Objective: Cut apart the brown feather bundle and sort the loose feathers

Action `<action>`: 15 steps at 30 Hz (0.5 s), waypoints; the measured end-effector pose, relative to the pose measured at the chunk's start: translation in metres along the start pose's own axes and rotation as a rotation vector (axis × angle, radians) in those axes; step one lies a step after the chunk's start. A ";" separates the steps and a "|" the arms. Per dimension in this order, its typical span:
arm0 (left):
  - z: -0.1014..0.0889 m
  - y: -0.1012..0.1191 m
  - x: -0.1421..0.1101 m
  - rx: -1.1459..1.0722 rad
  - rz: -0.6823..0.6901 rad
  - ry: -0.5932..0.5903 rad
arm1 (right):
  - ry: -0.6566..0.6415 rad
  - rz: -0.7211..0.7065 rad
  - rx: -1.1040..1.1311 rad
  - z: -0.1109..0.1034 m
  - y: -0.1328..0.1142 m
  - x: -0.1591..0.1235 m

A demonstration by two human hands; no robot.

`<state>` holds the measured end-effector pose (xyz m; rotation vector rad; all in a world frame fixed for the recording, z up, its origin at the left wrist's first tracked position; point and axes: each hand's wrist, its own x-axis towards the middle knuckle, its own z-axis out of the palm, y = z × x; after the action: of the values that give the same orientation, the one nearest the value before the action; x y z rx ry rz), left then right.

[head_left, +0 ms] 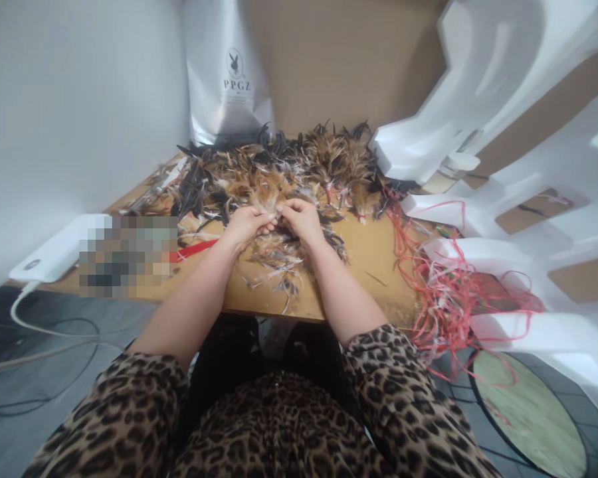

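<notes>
Leopard-print top [279, 431] worn nearest lens. Yellowish tabletop [369, 265] littered with feathers [199, 179], too many to be counted; grey wall [80, 86] seen left, white frame [568, 332] right. One silver bag [229, 109] stood at back, one white box [62, 245] set at left edge, pink strings [443, 299] tangled at right. One brown tuft [269, 189] held at pile's front, pinched between nearly closed fingertips by left grip [249, 224] and right grip [301, 220].

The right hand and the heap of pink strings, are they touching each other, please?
Apart. The head view shows a stretch of brown tabletop between the right hand and the heap of pink strings.
</notes>
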<state>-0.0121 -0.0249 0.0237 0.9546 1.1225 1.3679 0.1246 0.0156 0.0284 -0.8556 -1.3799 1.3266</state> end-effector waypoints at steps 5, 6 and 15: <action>-0.009 0.002 0.005 -0.187 -0.031 0.089 | 0.067 0.128 0.212 -0.006 -0.003 0.004; -0.011 0.002 0.006 -0.239 -0.044 0.094 | 0.059 0.146 0.255 -0.008 -0.003 0.005; -0.009 -0.003 0.004 -0.340 -0.193 -0.114 | 0.043 0.126 0.238 -0.002 0.004 0.003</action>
<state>-0.0208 -0.0216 0.0183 0.6518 0.8391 1.2783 0.1250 0.0197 0.0252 -0.8146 -1.1228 1.5249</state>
